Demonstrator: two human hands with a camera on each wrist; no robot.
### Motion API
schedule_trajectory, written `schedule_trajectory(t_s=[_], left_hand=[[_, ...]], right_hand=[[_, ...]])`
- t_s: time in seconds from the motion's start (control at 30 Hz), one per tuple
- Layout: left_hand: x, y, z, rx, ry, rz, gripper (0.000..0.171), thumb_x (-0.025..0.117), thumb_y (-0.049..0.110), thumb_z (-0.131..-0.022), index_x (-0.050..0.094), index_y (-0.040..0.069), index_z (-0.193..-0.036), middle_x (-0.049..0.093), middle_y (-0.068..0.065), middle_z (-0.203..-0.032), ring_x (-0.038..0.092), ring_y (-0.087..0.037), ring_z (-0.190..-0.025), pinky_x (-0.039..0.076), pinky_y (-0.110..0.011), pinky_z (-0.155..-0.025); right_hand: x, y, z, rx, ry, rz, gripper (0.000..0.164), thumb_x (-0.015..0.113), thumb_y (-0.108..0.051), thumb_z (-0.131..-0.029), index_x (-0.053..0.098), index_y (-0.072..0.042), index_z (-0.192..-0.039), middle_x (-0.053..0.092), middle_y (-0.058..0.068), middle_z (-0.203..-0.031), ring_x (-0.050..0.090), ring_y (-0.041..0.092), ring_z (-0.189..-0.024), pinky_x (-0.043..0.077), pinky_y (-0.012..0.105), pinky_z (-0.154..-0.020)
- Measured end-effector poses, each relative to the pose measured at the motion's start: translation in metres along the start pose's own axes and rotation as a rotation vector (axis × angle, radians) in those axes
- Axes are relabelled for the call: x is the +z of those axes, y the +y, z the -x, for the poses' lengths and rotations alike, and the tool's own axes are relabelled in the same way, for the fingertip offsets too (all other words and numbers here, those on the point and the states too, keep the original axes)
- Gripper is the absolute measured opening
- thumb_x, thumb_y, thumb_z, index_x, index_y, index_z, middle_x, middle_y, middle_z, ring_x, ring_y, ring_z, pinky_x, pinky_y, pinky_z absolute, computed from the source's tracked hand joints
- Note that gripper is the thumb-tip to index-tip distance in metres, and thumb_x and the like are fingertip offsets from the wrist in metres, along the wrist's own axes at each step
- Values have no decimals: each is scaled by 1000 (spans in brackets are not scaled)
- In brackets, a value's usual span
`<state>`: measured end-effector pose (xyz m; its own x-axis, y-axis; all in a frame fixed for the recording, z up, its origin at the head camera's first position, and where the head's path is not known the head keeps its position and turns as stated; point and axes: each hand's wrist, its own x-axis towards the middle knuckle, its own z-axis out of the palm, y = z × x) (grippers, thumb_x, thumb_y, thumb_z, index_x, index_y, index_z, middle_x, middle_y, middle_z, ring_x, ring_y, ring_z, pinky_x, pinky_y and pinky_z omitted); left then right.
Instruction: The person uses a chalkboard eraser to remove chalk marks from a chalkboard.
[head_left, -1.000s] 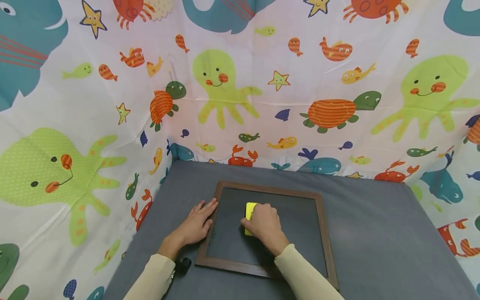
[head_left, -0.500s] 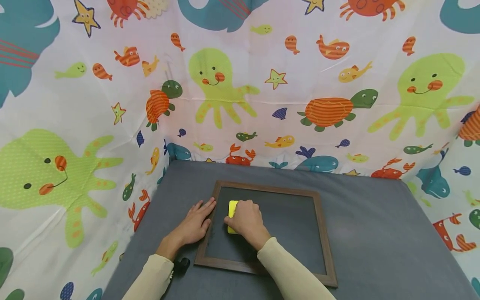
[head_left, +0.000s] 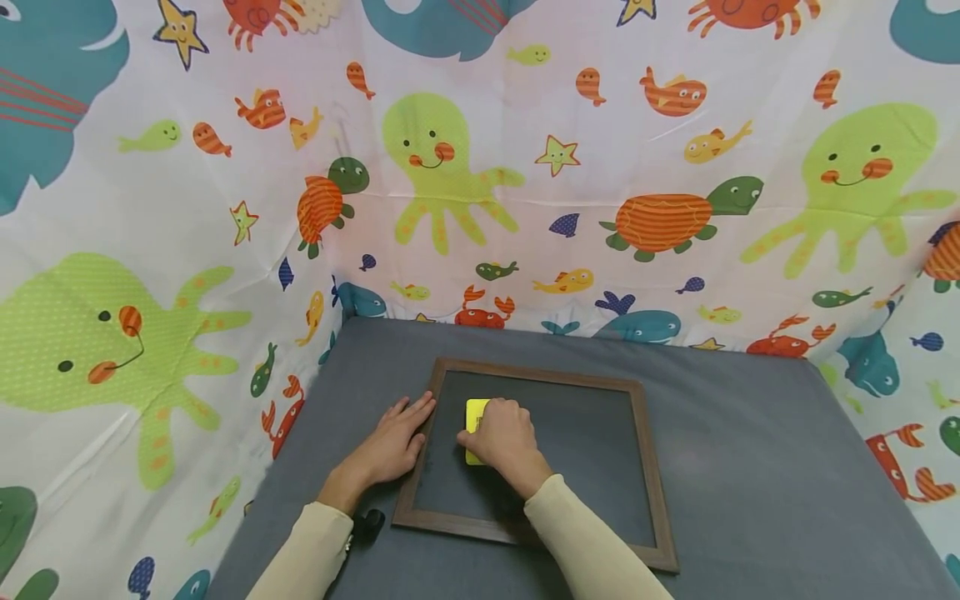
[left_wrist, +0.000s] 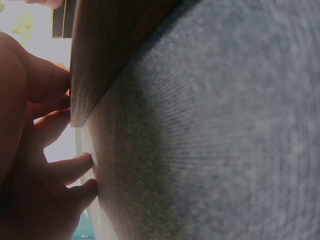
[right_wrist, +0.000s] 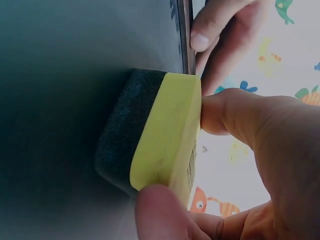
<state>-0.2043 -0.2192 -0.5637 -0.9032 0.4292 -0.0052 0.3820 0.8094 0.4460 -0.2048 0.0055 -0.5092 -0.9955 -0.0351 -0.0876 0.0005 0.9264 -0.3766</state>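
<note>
A blackboard (head_left: pixel 585 450) with a brown wooden frame lies flat on the grey cloth. My right hand (head_left: pixel 513 446) grips a board eraser (head_left: pixel 474 412) on the left half of the board. In the right wrist view the eraser (right_wrist: pixel 162 127) shows a yellow back and a thick black pad, the pad side facing the dark board; thumb and fingers hold its yellow part. My left hand (head_left: pixel 390 446) rests with extended fingers at the frame's left edge. Its fingers (left_wrist: pixel 50 85) touch the wooden side in the left wrist view.
Grey cloth (head_left: pixel 750 467) covers the table around the board. A curtain (head_left: pixel 525 250) printed with sea animals hangs behind and along both sides. Close to the left wrist is a small black object (head_left: pixel 369 527).
My right hand has slid the eraser leftward across the board, then slightly back to the right. The left hand has stayed at the frame's left edge.
</note>
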Motion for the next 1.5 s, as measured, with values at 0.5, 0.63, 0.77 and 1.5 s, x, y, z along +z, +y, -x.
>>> schedule_trajectory(t_s=[0.5,0.63,0.77,1.5], left_hand=[[0,0,0,28,-6,21,62,55,16,-103,30,14,-160,23,-3,-167,20,-45,-151,20,-65,-119],[2,0,0,25,-6,27,62,55,16,-103,29,14,-160,22,-2,-168,19,-44,-152,19,-65,-119],[3,-1,0,25,-2,31,62,54,16,-103,29,13,-160,22,-3,-168,19,-44,-152,18,-65,-120],[-2,-1,1,50,1,36,62,55,15,-103,30,12,-159,23,-4,-167,20,-46,-151,18,-68,-118]], right_hand=[[-21,55,6,96,4,7,58,80,-57,-73,64,-6,-94,56,7,-76,54,25,-68,48,35,-57],[-27,67,8,111,4,10,58,79,-56,-73,65,-5,-96,57,8,-77,54,26,-69,48,36,-58],[-31,81,10,132,21,17,58,79,-57,-73,65,-5,-95,57,8,-76,55,26,-69,47,36,-57],[-71,174,30,227,41,40,64,75,-55,-77,63,5,-97,59,14,-78,56,28,-68,47,36,-54]])
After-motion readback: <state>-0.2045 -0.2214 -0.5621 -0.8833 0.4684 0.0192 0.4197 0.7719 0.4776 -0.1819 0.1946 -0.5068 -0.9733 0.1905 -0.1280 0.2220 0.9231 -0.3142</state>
